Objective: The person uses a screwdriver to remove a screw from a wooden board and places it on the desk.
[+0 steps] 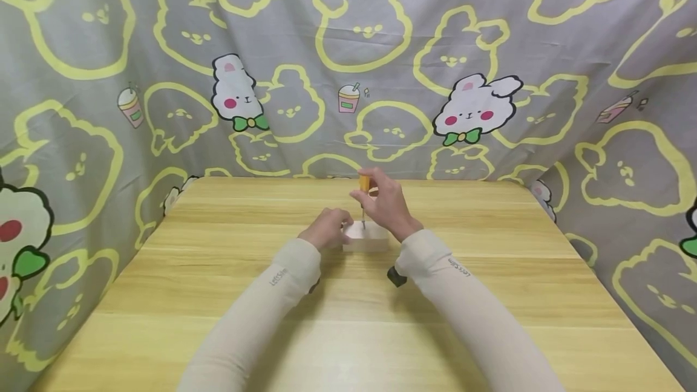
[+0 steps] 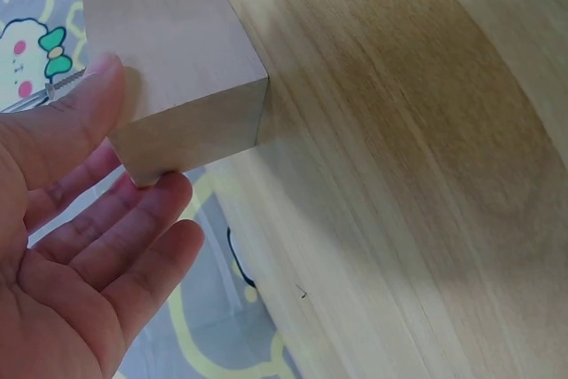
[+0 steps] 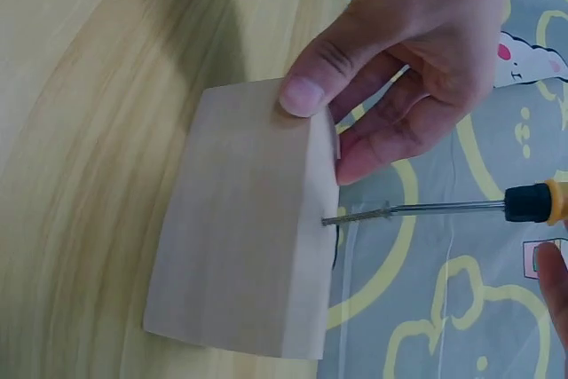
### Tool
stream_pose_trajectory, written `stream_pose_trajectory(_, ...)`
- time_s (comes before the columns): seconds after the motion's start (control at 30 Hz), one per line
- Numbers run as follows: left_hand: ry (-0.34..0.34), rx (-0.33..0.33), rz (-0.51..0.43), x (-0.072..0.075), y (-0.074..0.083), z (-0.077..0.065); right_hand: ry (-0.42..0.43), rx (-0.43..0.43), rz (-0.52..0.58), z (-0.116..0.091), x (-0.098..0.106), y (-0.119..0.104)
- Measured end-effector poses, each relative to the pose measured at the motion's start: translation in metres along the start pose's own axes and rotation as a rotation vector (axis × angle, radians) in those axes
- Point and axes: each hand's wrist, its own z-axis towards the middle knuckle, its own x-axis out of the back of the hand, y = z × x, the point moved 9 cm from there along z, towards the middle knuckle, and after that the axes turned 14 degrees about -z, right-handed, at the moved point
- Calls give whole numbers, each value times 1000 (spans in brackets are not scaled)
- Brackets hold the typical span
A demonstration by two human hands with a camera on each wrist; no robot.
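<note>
A pale wooden block (image 1: 365, 244) rests on the table, upright on a narrow side in the right wrist view. My left hand (image 1: 328, 227) holds its left end between thumb and fingers; in the left wrist view the thumb (image 2: 89, 104) presses one face while other fingers touch underneath. A screw (image 3: 353, 217) stands with its point in the block's top side. Its head meets the shaft of a screwdriver (image 3: 448, 208). Above the block, my right hand (image 1: 388, 201) grips the yellow screwdriver handle (image 1: 364, 182). Only a fingertip (image 3: 555, 281) of that hand shows in the right wrist view.
The wooden table (image 1: 348, 331) spreads around the block. Behind it and along both sides hangs a grey curtain (image 1: 294, 29) with yellow outlines and white cartoon animals. A small black device (image 1: 397, 276) sits below my right wrist.
</note>
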Motion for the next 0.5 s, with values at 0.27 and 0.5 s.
stream_pose_trajectory(0.27, 9, -7, 12, 0, 1, -1, -24, -59, 10, 2, 0, 3)
stream_pose_trajectory(0.5, 15, -15, 22, 0, 3, 0, -7, -53, 16, 2, 3, 7)
